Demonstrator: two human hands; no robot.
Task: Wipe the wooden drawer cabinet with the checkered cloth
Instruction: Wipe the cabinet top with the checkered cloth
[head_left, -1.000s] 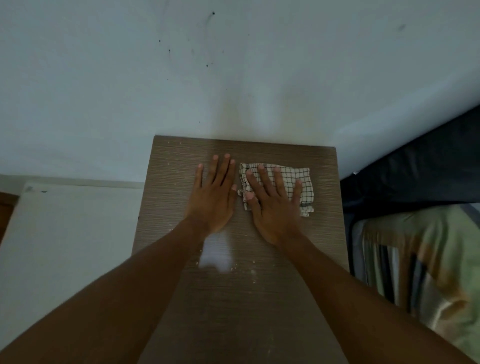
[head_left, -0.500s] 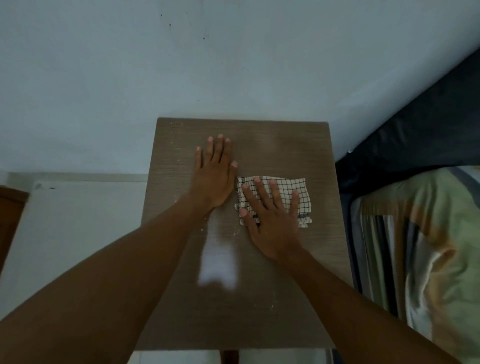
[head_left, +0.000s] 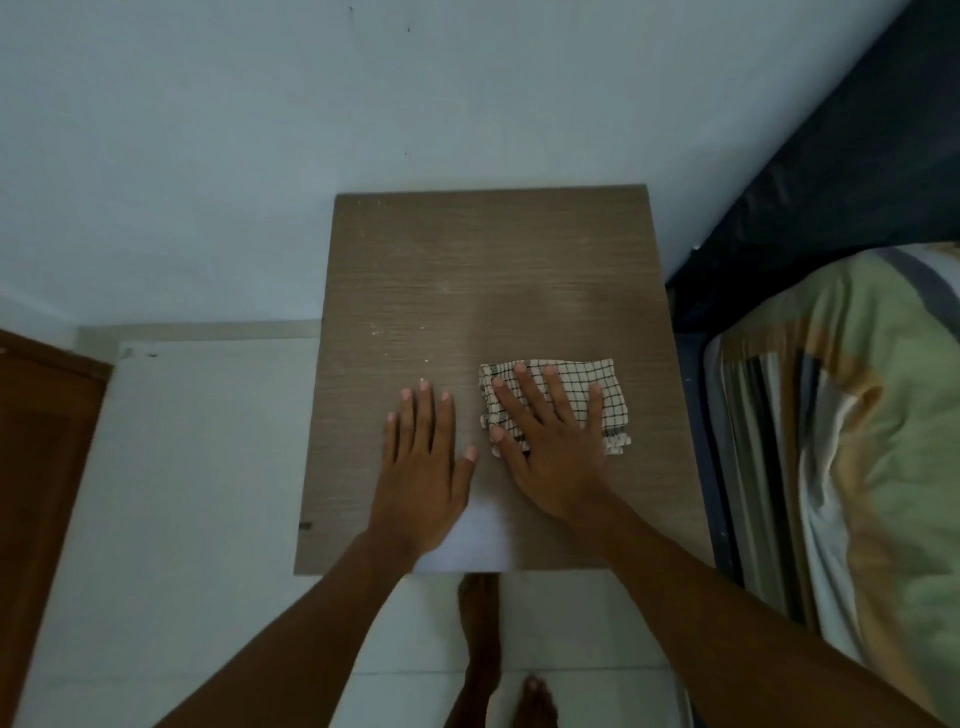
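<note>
The top of the wooden drawer cabinet (head_left: 467, 270) fills the middle of the view, brown with fine grain and pale specks of dust. A folded white cloth with a dark check (head_left: 582, 384) lies on its right half. My right hand (head_left: 553, 447) presses flat on the cloth with fingers spread and straight. My left hand (head_left: 423, 467) rests flat on the bare wood just left of the cloth, fingers straight, holding nothing. A bright patch of reflected light sits on the wood between my wrists near the front edge.
A pale wall (head_left: 363, 104) rises behind the cabinet. A bed with a green and yellow striped cover (head_left: 857, 441) stands close on the right, with a dark panel (head_left: 841, 171) behind it. White floor tiles (head_left: 182, 493) lie to the left. A brown door edge (head_left: 36, 441) is at far left. Bare feet (head_left: 483, 639) stand below the front edge.
Both hands have slid toward the cabinet's front edge, my right hand dragging the cloth with it. The view has tilted down, showing the front edge and the feet.
</note>
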